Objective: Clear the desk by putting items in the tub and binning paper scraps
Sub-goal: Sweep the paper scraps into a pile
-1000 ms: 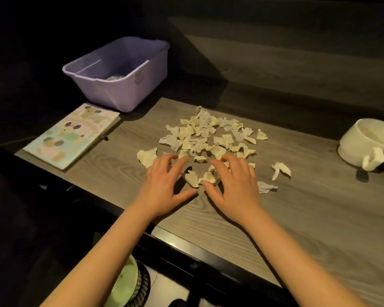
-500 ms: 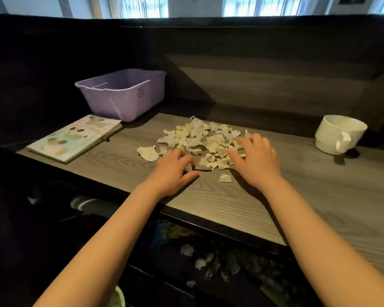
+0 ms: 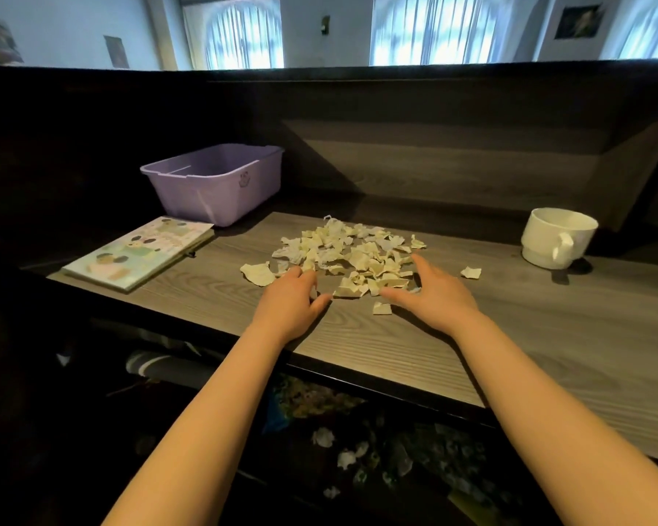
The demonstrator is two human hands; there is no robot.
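scraps (image 3: 352,256) being herded; left hand (image 3: 287,298) and right hand (image 3: 434,294) spread flat, nothing held. scooping into a bin is called for next.

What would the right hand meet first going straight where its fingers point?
The pile of paper scraps: the right hand points forward and left into its near right edge, seemingly touching it, though depth is unclear.

Bare desk (image 3: 528,336) lies open to the right of the right hand (image 3: 437,294), as far as the cup (image 3: 555,237). Left of the left hand (image 3: 289,299), book (image 3: 141,252) and tub (image 3: 213,184) obstruct; scraps (image 3: 358,256) fill the space ahead.
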